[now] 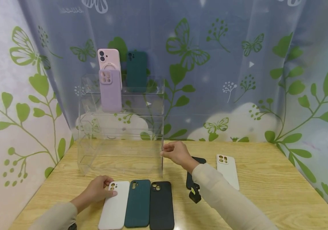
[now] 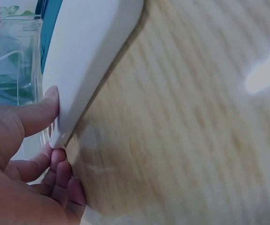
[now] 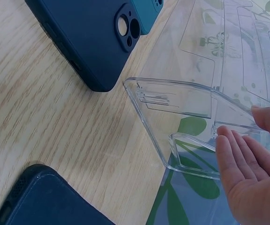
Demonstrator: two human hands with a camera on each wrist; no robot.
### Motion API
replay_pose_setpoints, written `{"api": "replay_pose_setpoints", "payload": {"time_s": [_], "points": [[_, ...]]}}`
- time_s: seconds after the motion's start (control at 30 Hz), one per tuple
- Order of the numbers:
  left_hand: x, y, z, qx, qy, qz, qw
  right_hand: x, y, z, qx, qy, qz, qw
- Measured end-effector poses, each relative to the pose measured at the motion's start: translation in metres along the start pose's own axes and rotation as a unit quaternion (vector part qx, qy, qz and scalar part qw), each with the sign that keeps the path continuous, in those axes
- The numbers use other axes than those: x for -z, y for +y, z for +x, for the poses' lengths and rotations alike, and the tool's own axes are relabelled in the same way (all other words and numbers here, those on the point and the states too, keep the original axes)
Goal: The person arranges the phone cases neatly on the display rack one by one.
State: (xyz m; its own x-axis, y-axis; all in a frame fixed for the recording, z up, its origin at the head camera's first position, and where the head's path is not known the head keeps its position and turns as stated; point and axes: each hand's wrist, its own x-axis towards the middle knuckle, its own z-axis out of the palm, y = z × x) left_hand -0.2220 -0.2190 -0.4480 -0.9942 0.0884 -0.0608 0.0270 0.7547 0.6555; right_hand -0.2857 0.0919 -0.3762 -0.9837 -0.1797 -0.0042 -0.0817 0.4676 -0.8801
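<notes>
A white phone case [image 1: 114, 207] lies at the left end of a row on the table. My left hand [image 1: 96, 189] pinches its top corner, thumb over the face and fingertips at the edge, as the left wrist view shows. Beside it lie a dark teal case [image 1: 137, 204] and a black case [image 1: 162, 206]. At the right side of the clear tiered display rack [image 1: 121, 156], my right hand [image 1: 178, 153] has its fingers extended against the side edge, thumb apart. On the rack's upper tiers stand a pink case [image 1: 109, 57], a lilac case [image 1: 111, 95] and a dark green case [image 1: 137, 72].
Right of the rack, a dark case [image 1: 191, 179] lies partly hidden by the right forearm, with a white case [image 1: 228, 172] farther right. A patterned curtain [image 1: 210, 80] hangs behind the wooden table [image 1: 267, 185].
</notes>
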Motion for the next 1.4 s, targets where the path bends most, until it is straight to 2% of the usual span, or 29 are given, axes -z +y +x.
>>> {"api": "replay_pose_setpoints", "payload": {"time_s": [0.27, 0.43, 0.67, 0.77, 0.9, 0.97, 1.13, 1.27, 1.4], "points": [[0.003, 0.005, 0.001, -0.01, -0.018, 0.014, 0.9997, 0.001, -0.001, -0.001, -0.002, 0.002, -0.002, 1.0], [0.006, 0.004, 0.001, -0.008, -0.016, -0.001, 0.9998, 0.001, -0.001, -0.003, 0.001, -0.004, -0.001, 1.0], [0.012, -0.009, 0.004, 0.016, -0.028, -0.085, 0.9959, 0.001, -0.001, -0.003, 0.004, -0.007, 0.001, 1.0], [0.017, -0.015, 0.003, 0.024, -0.055, -0.148, 0.9871, 0.001, 0.0, -0.002, 0.007, -0.006, 0.002, 1.0], [0.028, -0.013, 0.0, 0.042, -0.069, -0.22, 0.9722, 0.001, 0.0, -0.002, 0.006, -0.004, 0.002, 1.0], [0.034, -0.009, -0.002, 0.045, -0.06, -0.236, 0.9689, 0.001, 0.0, -0.002, 0.005, -0.003, 0.003, 1.0], [0.049, 0.003, -0.008, 0.011, -0.048, -0.262, 0.9638, 0.001, 0.0, -0.002, 0.006, -0.001, 0.003, 1.0], [0.06, 0.012, -0.011, -0.005, -0.029, -0.28, 0.9596, 0.001, 0.0, -0.002, 0.007, -0.001, 0.002, 1.0], [0.07, 0.023, -0.012, -0.018, -0.003, -0.279, 0.9601, 0.0, 0.0, -0.002, 0.008, 0.0, 0.001, 1.0]]}}
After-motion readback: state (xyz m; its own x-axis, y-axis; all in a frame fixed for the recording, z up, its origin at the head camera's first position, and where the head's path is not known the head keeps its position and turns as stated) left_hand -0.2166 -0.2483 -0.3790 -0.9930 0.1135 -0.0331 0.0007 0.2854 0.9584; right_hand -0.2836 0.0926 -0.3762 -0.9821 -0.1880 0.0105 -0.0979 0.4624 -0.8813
